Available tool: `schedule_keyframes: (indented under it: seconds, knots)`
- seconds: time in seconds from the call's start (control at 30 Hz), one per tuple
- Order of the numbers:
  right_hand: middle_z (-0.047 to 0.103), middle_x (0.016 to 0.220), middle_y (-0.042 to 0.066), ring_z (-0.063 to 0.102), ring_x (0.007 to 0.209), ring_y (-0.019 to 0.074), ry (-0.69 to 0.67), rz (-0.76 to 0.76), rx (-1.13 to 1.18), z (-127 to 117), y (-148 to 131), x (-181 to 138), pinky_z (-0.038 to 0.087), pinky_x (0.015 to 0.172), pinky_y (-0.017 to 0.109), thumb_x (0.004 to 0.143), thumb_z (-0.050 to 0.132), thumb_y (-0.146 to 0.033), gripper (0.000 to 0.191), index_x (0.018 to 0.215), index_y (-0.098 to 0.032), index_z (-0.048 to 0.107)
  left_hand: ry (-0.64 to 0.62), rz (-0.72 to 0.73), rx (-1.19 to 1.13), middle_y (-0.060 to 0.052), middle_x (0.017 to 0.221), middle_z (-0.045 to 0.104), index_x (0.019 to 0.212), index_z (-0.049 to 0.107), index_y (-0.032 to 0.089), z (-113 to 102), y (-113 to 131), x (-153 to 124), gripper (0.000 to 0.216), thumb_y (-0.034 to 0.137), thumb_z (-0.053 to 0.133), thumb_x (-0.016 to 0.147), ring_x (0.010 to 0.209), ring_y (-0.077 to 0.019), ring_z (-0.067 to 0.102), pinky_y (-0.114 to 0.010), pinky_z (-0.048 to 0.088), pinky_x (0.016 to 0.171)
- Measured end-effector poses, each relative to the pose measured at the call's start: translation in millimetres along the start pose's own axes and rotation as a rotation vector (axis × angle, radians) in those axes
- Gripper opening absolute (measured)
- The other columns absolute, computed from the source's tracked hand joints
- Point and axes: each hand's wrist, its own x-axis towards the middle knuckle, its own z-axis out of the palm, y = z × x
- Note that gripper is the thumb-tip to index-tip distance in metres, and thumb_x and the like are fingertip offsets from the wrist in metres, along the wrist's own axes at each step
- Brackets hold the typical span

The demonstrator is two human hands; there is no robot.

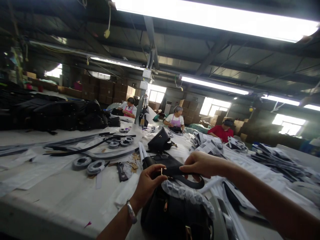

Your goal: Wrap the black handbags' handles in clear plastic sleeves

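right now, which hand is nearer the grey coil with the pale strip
Left. The left hand is right of the grey coil; the right hand is farther right, on the black strap.

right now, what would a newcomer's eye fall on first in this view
Probably the glaring lamp across the top. Then, at lower centre, the left hand and right hand, both on a black strap above a black bag. The dark heap of black goods at the left also stands out.
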Motion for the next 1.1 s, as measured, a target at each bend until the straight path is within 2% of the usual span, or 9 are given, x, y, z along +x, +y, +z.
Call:
schedule_keyframes:
  seconds: [0.2, 0.37, 0.47, 0.57, 0.63, 0.7, 0.8, 0.93, 1.1]
  knots:
    - [0.055, 0.044, -0.003, 0.036, 0.036, 0.0053, -0.033, -0.034, 0.017, 0, -2, 8, 0.025, 0.036, 0.018, 0.083, 0.057, -0.057, 0.046, 0.073, -0.016, 0.074, -0.015, -0.003, 0.006, -0.004, 0.091, 0.071, 0.102, 0.071, 0.019, 1, 5, -1, 0.035, 0.029, 0.082, 0.070, 0.086, -0.0190, 0.065, -0.024, 0.049, 0.074]
    - [0.062, 0.053, -0.002, 0.044, 0.043, 0.0078, -0.059, -0.111, -0.118, 18, -9, 21, 0.031, 0.042, 0.019, 0.086, 0.053, -0.056, 0.045, 0.076, -0.018, 0.074, -0.087, 0.033, 0.100, -0.006, 0.097, 0.074, 0.098, 0.074, 0.019, 7, 10, -3, 0.033, 0.024, 0.084, 0.067, 0.094, -0.0241, 0.066, -0.031, 0.050, 0.086]
    - [0.071, 0.069, 0.003, 0.061, 0.063, 0.0155, 0.175, -0.186, -0.399, 34, -16, 23, 0.042, 0.059, 0.025, 0.089, 0.054, -0.049, 0.037, 0.079, -0.019, 0.073, 0.019, 0.065, 0.157, -0.005, 0.098, 0.074, 0.100, 0.072, 0.020, 8, 12, -2, 0.035, 0.021, 0.083, 0.067, 0.099, -0.0250, 0.066, -0.034, 0.048, 0.091]
    - [0.073, 0.097, 0.010, 0.065, 0.098, 0.0278, 0.445, -0.310, -0.598, 44, -17, 20, 0.044, 0.084, 0.035, 0.084, 0.064, -0.048, 0.033, 0.100, -0.019, 0.069, 0.044, 0.091, 0.158, -0.005, 0.100, 0.073, 0.100, 0.069, 0.020, 6, 13, -3, 0.032, 0.022, 0.080, 0.070, 0.101, -0.0251, 0.066, -0.035, 0.050, 0.092]
    - [0.071, 0.109, 0.011, 0.063, 0.106, 0.0292, 0.384, -0.374, -0.542, 46, -15, 20, 0.043, 0.088, 0.036, 0.079, 0.068, -0.052, 0.051, 0.119, -0.020, 0.061, -0.047, 0.103, 0.125, -0.007, 0.108, 0.072, 0.104, 0.069, 0.020, 4, 14, -4, 0.029, 0.023, 0.075, 0.075, 0.103, -0.0252, 0.066, -0.036, 0.050, 0.094]
    - [0.072, 0.110, 0.010, 0.066, 0.100, 0.0279, 0.275, -0.374, -0.451, 49, -11, 21, 0.046, 0.080, 0.033, 0.074, 0.073, -0.051, 0.067, 0.131, -0.023, 0.053, -0.104, 0.107, 0.101, -0.007, 0.112, 0.071, 0.108, 0.068, 0.021, 3, 15, -5, 0.030, 0.023, 0.071, 0.079, 0.104, -0.0251, 0.067, -0.037, 0.052, 0.094]
    - [0.074, 0.102, 0.008, 0.069, 0.092, 0.0287, 0.293, -0.314, -0.468, 53, -9, 24, 0.045, 0.069, 0.030, 0.073, 0.076, -0.044, 0.067, 0.133, -0.024, 0.053, -0.026, 0.102, 0.165, -0.007, 0.105, 0.073, 0.109, 0.068, 0.021, -1, 18, -4, 0.034, 0.020, 0.073, 0.076, 0.099, -0.0246, 0.069, -0.037, 0.054, 0.091]
    - [0.076, 0.091, 0.005, 0.069, 0.081, 0.0252, 0.358, -0.290, -0.563, 52, -6, 26, 0.040, 0.063, 0.028, 0.078, 0.070, -0.044, 0.038, 0.112, -0.027, 0.070, 0.107, 0.070, 0.271, -0.005, 0.092, 0.073, 0.105, 0.070, 0.019, -27, 23, -1, 0.036, 0.024, 0.078, 0.070, 0.091, -0.0237, 0.070, -0.036, 0.055, 0.087]
    - [0.076, 0.088, 0.004, 0.067, 0.077, 0.0216, 0.352, -0.263, -0.566, 47, 0, 25, 0.036, 0.059, 0.026, 0.075, 0.071, -0.045, 0.031, 0.100, -0.027, 0.075, 0.268, -0.111, 0.284, -0.006, 0.093, 0.073, 0.102, 0.070, 0.016, -103, 7, -21, 0.045, 0.035, 0.083, 0.064, 0.092, -0.0240, 0.070, -0.035, 0.054, 0.089]
